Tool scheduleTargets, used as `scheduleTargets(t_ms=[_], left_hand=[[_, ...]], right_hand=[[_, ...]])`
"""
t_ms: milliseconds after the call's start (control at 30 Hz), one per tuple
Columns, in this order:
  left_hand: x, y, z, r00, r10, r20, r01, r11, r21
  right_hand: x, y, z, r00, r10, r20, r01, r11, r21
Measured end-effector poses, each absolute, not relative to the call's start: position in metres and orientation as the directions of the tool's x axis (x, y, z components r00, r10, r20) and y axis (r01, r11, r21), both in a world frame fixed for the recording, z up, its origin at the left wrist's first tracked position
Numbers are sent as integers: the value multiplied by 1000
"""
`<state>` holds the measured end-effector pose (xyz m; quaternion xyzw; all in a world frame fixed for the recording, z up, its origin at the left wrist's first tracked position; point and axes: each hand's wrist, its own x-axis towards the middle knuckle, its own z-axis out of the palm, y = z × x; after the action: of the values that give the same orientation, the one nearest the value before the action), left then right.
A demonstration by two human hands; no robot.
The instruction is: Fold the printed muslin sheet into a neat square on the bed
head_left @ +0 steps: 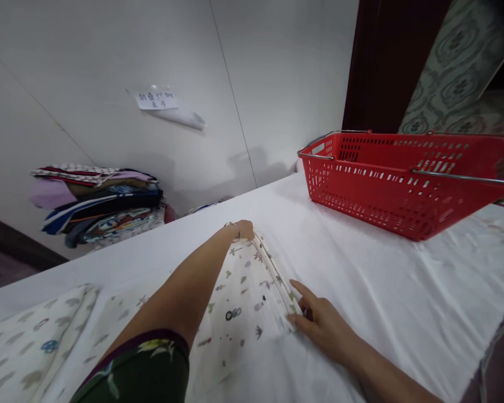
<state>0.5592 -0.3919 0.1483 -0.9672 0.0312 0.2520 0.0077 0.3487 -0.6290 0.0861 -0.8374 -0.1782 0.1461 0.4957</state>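
Observation:
A white cloth [235, 313] with small printed plants and figures lies on the white-covered table, folded in layers along its right edge. My left hand [246, 229], a bangle at its wrist, reaches across the cloth and is closed on its far corner. At the near end of the same folded edge is my right hand [323, 324]. Its thumb and curled fingers are at the cloth's corner, while the index finger stretches along the edge. Part of the cloth is hidden beneath my left forearm.
A red plastic basket [369, 190] with metal handles stands at the table's back right. On the left lies another folded printed cloth [37, 336]. Stacked clothes [105, 204] sit beyond the table against the white wall [277, 73], which bears a paper sign [156, 101].

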Motion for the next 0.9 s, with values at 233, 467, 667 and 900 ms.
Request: scheduleTargets(t_ms=[233,467,667,900], left_hand=[[566,-381,128,962,-26,-273,21,-985,171],[554,-388,96,988,35,-153,77,-958,276],[526,-398,106,997,65,46,50,-960,275],[484,-397,84,1000,4,0,4,-988,153]], right_hand=[[359,-636,84,949,313,-50,114,-483,-868],[364,-637,80,955,285,-80,98,-560,-823],[363,-636,81,956,282,-76,98,-557,-825],[364,-636,77,955,293,-31,141,-546,-826]])
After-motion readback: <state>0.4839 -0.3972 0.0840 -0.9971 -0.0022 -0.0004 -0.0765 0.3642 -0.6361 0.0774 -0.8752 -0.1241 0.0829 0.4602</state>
